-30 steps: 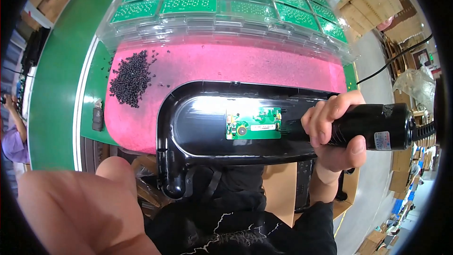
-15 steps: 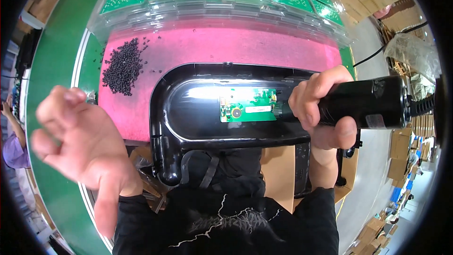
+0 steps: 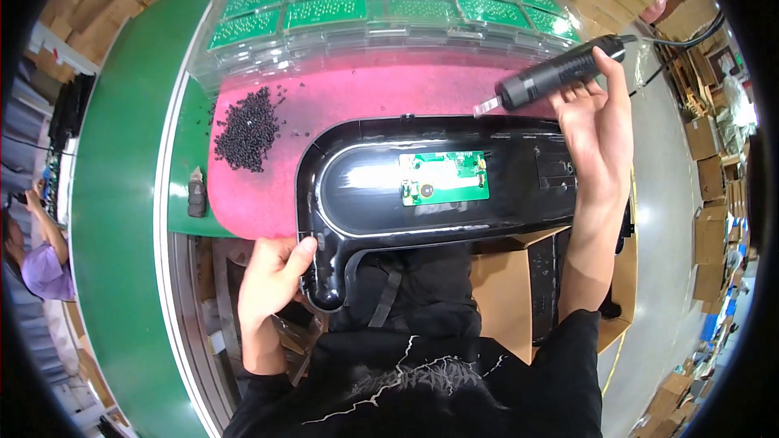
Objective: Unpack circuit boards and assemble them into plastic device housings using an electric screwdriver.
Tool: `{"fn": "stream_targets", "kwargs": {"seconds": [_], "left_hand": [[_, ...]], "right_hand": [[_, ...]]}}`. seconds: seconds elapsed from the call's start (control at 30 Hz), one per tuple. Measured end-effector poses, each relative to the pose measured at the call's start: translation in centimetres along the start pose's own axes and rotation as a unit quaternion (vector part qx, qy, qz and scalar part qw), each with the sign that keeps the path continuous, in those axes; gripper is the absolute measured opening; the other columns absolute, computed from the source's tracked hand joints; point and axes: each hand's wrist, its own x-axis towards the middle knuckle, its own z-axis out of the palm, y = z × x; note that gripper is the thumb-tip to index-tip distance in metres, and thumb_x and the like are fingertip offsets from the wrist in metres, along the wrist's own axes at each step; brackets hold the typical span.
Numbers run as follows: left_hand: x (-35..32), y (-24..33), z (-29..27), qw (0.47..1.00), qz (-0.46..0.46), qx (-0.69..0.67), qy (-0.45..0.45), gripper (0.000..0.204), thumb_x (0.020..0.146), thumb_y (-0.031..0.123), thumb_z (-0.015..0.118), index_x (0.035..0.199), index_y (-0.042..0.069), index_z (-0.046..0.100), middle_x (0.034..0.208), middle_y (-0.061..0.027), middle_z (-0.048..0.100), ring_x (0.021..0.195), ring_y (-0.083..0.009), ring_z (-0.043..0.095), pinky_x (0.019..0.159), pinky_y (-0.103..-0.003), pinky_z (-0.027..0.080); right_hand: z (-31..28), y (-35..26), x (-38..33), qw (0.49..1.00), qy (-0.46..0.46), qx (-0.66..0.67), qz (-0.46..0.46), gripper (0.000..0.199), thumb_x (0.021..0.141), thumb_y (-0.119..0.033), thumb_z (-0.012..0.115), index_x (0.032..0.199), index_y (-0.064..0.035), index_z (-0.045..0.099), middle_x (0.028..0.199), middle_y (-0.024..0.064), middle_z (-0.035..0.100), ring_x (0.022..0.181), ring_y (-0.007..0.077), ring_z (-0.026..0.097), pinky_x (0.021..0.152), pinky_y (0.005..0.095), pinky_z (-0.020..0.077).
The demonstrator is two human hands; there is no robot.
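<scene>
A glossy black plastic housing (image 3: 365,231), with a long rounded body and a short leg at its left end, lies across the front of the pink work surface (image 3: 243,207). Inside its hollow sits a green circuit board (image 3: 464,190). My left hand (image 3: 272,276) grips the leg, thumb on the rim and the other fingers partly hidden beneath. Beyond the housing's right part, my right hand (image 3: 596,122) holds a black electric screwdriver (image 3: 564,75), tilted, its pale tip pointing left and down, apart from the board. A cable leaves its upper end.
Small black pieces, probably screws, form a pile (image 3: 247,131) at the left. Clear trays (image 3: 389,35) of green circuit boards stand at the back. A cardboard box (image 3: 503,292) is below the housing, right of my lap. Another person (image 3: 45,264) works at far left.
My left hand has come from the air onto the housing's leg. My right hand has raised the screwdriver away from the board, up and back. The head view has shifted slightly.
</scene>
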Motion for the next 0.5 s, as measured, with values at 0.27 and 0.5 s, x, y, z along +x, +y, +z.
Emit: {"fn": "stream_targets", "kwargs": {"seconds": [0.27, 0.5], "left_hand": [[-0.8, -4.3, 3.8, 0.875, 0.039, -0.469, -0.114, 0.057, 0.075, 0.031, 0.051, 0.11, -0.012, 0.041, 0.079, -0.0288, 0.059, 0.065, -0.0337, 0.063, 0.054, -0.041, 0.055], [-5.0, -3.9, 0.9, 0.74, 0.194, -0.629, -0.14, 0.071, 0.068, 0.025, 0.053, 0.125, -0.01, 0.03, 0.094, -0.0378, 0.052, 0.08, -0.0466, 0.059, 0.063, -0.049, 0.054]], "right_hand": [[3.6, -1.2, -10.4, 0.688, -0.411, -0.444, -0.4, 0.017, 0.078, -0.007, 0.051, 0.091, 0.0034, 0.054, 0.068, 0.0106, 0.055, 0.06, 0.0224, 0.054, 0.06, 0.0321, 0.0469], [7.6, -6.5, -18.3, 0.61, -0.417, -0.6, -0.307, 0.021, 0.063, -0.011, 0.061, 0.081, -0.0036, 0.055, 0.069, 0.0116, 0.057, 0.056, 0.0218, 0.052, 0.054, 0.0351, 0.0449]]}}
